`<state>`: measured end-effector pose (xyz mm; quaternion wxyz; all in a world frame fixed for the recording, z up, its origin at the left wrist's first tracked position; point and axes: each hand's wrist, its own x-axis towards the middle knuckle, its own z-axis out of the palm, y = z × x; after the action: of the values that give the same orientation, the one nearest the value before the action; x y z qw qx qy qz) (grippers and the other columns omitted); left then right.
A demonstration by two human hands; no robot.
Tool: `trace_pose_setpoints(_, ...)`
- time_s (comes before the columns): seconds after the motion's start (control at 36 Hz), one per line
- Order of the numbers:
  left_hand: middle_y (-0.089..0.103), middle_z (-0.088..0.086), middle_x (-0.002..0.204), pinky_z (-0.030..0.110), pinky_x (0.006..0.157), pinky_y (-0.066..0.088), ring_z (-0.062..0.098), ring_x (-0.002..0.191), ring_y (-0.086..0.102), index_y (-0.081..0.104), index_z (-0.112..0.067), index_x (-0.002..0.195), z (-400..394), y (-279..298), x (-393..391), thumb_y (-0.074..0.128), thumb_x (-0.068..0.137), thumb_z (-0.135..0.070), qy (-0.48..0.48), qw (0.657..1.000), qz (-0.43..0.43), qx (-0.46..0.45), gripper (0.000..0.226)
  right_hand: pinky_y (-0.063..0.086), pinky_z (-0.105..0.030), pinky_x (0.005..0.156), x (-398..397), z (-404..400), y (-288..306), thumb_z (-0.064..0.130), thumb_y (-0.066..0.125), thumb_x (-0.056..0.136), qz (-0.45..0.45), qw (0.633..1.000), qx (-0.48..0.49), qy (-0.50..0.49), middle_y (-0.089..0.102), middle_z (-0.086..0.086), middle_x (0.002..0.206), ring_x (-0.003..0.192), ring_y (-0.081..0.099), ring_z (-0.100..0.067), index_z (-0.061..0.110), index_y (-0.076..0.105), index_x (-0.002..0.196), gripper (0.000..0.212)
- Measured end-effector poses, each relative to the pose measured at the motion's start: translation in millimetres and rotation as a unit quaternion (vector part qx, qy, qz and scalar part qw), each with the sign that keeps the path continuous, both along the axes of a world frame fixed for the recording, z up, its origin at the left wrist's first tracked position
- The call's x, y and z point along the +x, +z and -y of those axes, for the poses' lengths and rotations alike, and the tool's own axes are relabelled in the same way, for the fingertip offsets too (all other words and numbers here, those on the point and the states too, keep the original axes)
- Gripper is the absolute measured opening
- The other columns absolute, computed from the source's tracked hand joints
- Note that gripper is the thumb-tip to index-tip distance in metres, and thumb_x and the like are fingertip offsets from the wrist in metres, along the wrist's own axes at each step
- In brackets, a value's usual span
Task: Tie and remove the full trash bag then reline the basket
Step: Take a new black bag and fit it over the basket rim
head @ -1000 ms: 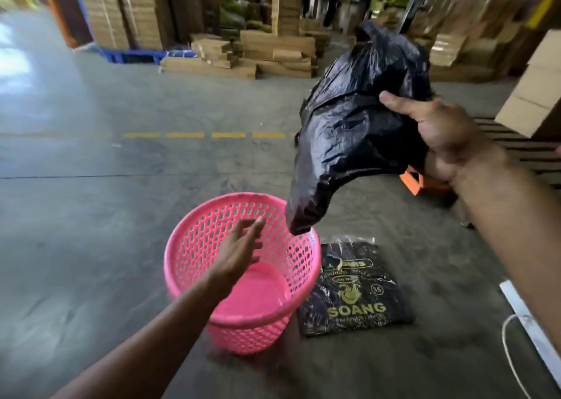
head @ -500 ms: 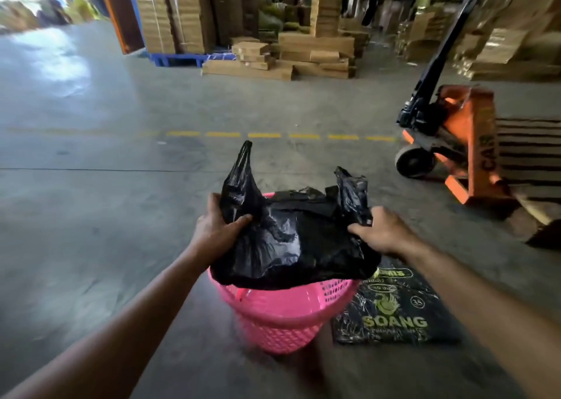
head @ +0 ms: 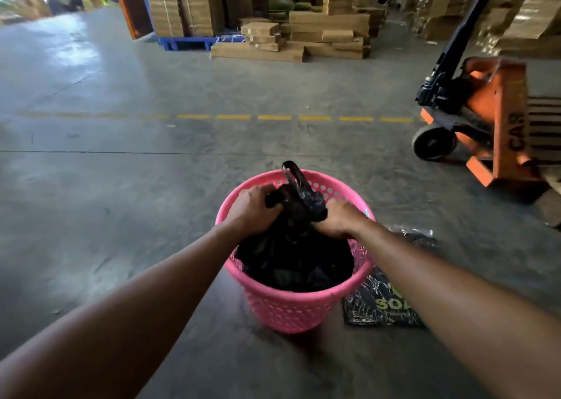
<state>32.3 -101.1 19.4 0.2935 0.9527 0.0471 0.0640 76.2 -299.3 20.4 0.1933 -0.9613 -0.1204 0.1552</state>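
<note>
Two hands grip one black bag (head: 291, 259) whose body sits down inside the pink basket (head: 285, 310) on the floor: the left hand (head: 253, 209) is closed on a bunch of plastic at the left of the rim, and the right hand (head: 340, 219) is closed on the gathered top at the right. If both keep the top bunched, the bag could stay crumpled instead of opening over the rim. A hard tug might tear the film or tip the light basket toward the pack of bags (head: 382, 304) just beside it.
</note>
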Motion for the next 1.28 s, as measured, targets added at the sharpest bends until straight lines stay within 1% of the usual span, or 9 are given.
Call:
trace_pose_setpoints(0.22, 0.065, -0.009, 0.082, 0.034, 0.074, 0.048, 0.027, 0.088, 0.067, 0.068, -0.026, 0.098, -7, 7, 0, 0.071, 0.075, -0.021, -0.004, 0.990, 0.136, -0.020, 0.024, 0.056, -0.040, 0.084, 10, 15, 15, 0.034, 0.068, 0.067, 0.183, 0.981, -0.032, -0.050, 0.072, -0.011, 0.112, 0.104, 0.068, -0.038, 0.032, 0.057, 0.125, 0.058)
trace_pose_setpoints(0.33, 0.072, -0.002, 0.088, 0.040, 0.082, 0.055, 0.033, 0.096, 0.069, 0.072, -0.028, 0.096, -24, 35, -9, 0.076, 0.065, -0.039, -0.005, 0.995, 0.050, 0.085, 0.033, 0.052, -0.033, 0.075, 18, 33, 30, 0.026, 0.077, 0.066, 0.148, 0.984, -0.001, -0.098, 0.074, -0.012, 0.104, 0.099, 0.070, -0.037, 0.022, 0.066, 0.109, 0.044)
trace_pose_setpoints(0.44, 0.080, 0.005, 0.087, 0.034, 0.077, 0.059, 0.016, 0.063, 0.070, 0.072, -0.022, 0.100, -42, 59, -14, 0.089, 0.072, -0.037, -0.005, 0.997, -0.069, 0.045, 0.035, 0.056, -0.031, 0.064, 20, 48, 36, -0.002, 0.068, 0.076, 0.022, 0.982, 0.150, -0.114, 0.076, -0.013, 0.081, 0.076, 0.076, -0.031, 0.007, 0.075, 0.098, 0.025)
trace_pose_setpoints(0.58, 0.076, 0.017, 0.087, 0.037, 0.080, 0.064, 0.029, 0.077, 0.075, 0.070, -0.003, 0.099, -36, 68, -25, 0.073, 0.083, -0.001, -0.012, 0.976, -0.078, -0.204, 0.016, 0.055, -0.032, 0.070, 10, 52, 33, 0.068, 0.079, 0.060, 0.029, 0.987, 0.114, -0.107, 0.074, -0.004, 0.082, 0.079, 0.070, -0.021, 0.016, 0.073, 0.073, 0.055)
trace_pose_setpoints(0.67, 0.074, 0.000, 0.079, 0.026, 0.069, 0.058, 0.016, 0.077, 0.071, 0.077, -0.018, 0.087, -24, 55, -29, 0.085, 0.072, -0.037, 0.009, 0.985, -0.039, -0.166, 0.026, 0.046, -0.033, 0.065, 3, 47, 29, 0.087, 0.058, 0.065, 0.058, 0.980, 0.111, -0.155, 0.069, -0.009, 0.080, 0.079, 0.067, -0.030, 0.015, 0.060, 0.063, 0.071)
trace_pose_setpoints(0.78, 0.074, 0.003, 0.077, 0.035, 0.064, 0.055, 0.023, 0.078, 0.073, 0.074, -0.019, 0.076, -7, 36, -36, 0.063, 0.058, -0.092, 0.125, 0.992, 0.014, 0.010, 0.076, 0.049, -0.035, 0.072, 0, 51, 28, 0.063, 0.052, 0.078, 0.223, 0.950, 0.087, -0.199, 0.071, -0.013, 0.098, 0.089, 0.067, -0.036, 0.013, 0.068, 0.083, 0.052)
trace_pose_setpoints(0.92, 0.055, 0.010, 0.118, 0.045, 0.092, 0.049, 0.037, 0.116, 0.056, 0.072, -0.026, 0.104, -12, 44, -38, 0.052, 0.070, -0.066, 0.133, 0.980, 0.086, 0.120, 0.056, 0.048, -0.029, 0.072, -1, 66, 50, 0.023, 0.066, 0.080, 0.292, 0.920, 0.217, -0.145, 0.065, 0.003, 0.081, 0.084, 0.068, -0.027, 0.019, 0.063, 0.092, 0.013)
trace_pose_setpoints(1.14, 0.067, -0.012, 0.071, 0.046, 0.074, 0.057, 0.026, 0.078, 0.070, 0.057, -0.028, 0.108, -15, 85, -35, 0.065, 0.068, -0.031, 0.006, 0.982, 0.187, 0.012, 0.041, 0.050, -0.018, 0.065, -15, 77, 88, 0.013, 0.071, 0.086, 0.179, 0.897, 0.400, -0.054, 0.074, -0.001, 0.069, 0.062, 0.067, -0.008, 0.019, 0.052, 0.110, 0.031)
trace_pose_setpoints(1.28, 0.062, 0.001, 0.109, 0.044, 0.073, 0.062, 0.015, 0.085, 0.069, 0.048, -0.028, 0.133, -16, 107, -37, 0.068, 0.080, -0.008, -0.094, 0.964, 0.250, -0.006, 0.060, 0.058, -0.030, 0.059, -22, 84, 104, -0.007, 0.053, 0.093, 0.136, 0.873, 0.468, 0.019, 0.068, -0.020, 0.086, 0.056, 0.068, -0.019, 0.015, 0.046, 0.095, 0.023)
